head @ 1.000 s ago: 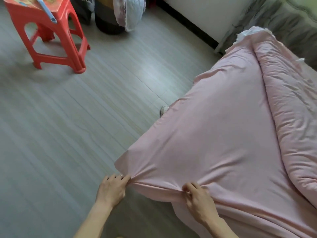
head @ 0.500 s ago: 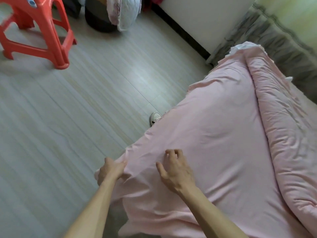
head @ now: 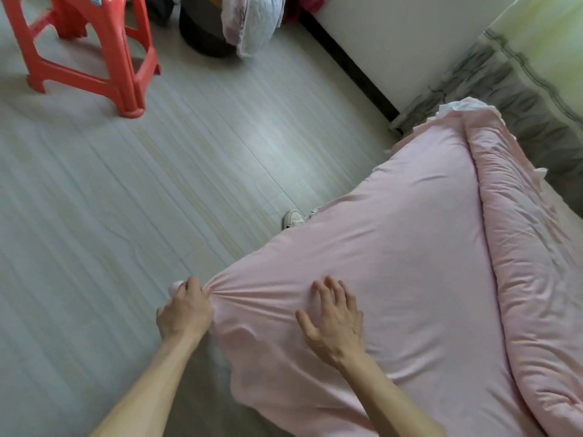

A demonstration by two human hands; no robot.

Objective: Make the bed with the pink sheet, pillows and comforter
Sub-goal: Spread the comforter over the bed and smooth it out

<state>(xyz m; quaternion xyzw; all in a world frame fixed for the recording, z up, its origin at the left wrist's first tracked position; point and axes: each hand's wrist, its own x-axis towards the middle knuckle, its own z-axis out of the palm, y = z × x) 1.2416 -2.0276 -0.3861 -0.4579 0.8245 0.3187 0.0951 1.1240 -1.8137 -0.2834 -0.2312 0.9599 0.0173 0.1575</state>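
Your left hand (head: 184, 310) gripped the sheet (head: 394, 263) at its corner, fingers curled tight round a bunch of soft pink cloth, and fine creases fanned from that fist across the bed. Your right hand (head: 334, 320) lay flat on the sheet just beside it, its fingers straight and spread over smooth fabric. The sheet covered the near part of the bed, with the gripped corner drawn out past the bed's edge above the floor (head: 157, 184). One comforter (head: 536, 279), pink, puffy and wrinkled, lay bunched in a long roll along the sheet's right side. The floor was pale with a wood-grain streak. On it stood a red plastic stool (head: 91, 48) with angular legs; whether single or stacked was unclear. One white shoe (head: 293, 218) toe peeped out at the sheet's edge.
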